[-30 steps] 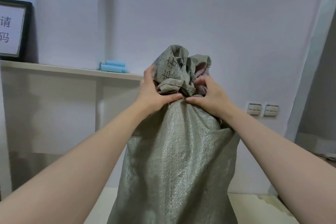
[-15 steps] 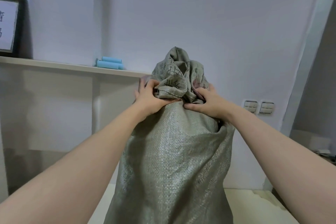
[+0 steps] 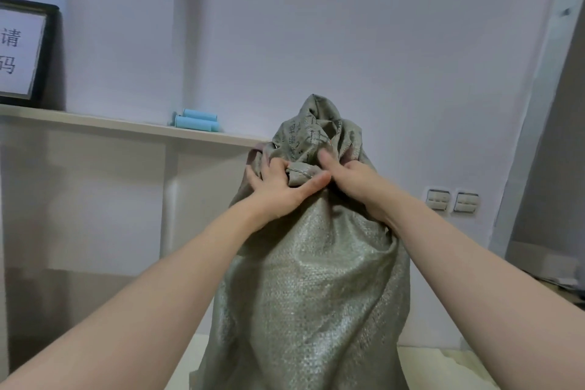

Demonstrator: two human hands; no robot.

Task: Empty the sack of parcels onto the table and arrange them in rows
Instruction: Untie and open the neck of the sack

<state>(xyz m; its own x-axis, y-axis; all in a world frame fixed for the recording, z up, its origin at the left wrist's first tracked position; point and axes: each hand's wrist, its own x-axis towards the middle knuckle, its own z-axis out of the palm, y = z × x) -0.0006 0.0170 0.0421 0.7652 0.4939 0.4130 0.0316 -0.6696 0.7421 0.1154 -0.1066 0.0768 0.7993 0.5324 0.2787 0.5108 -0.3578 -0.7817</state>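
Observation:
A tall grey-green woven sack [image 3: 310, 288] stands upright on the pale table [image 3: 443, 367] right in front of me, full and bulging. Its neck is bunched and twisted at the top, with printed characters on the loose fabric. My left hand [image 3: 278, 190] grips the left side of the neck, thumb pressed under the rolled hem. My right hand [image 3: 351, 180] clutches the right side of the neck, fingers dug into the folds. The parcels are hidden inside the sack.
A white shelf [image 3: 133, 128] runs along the wall at left, carrying blue rolls [image 3: 198, 120] and a black-framed sign [image 3: 22, 51]. Two wall switches [image 3: 452, 201] sit at right, near a slanted grey panel [image 3: 550, 168].
Both hands have shifted their grip on the sack's neck: the left fingers spread wider and the right thumb lifted onto the fabric. The bunched top has loosened slightly.

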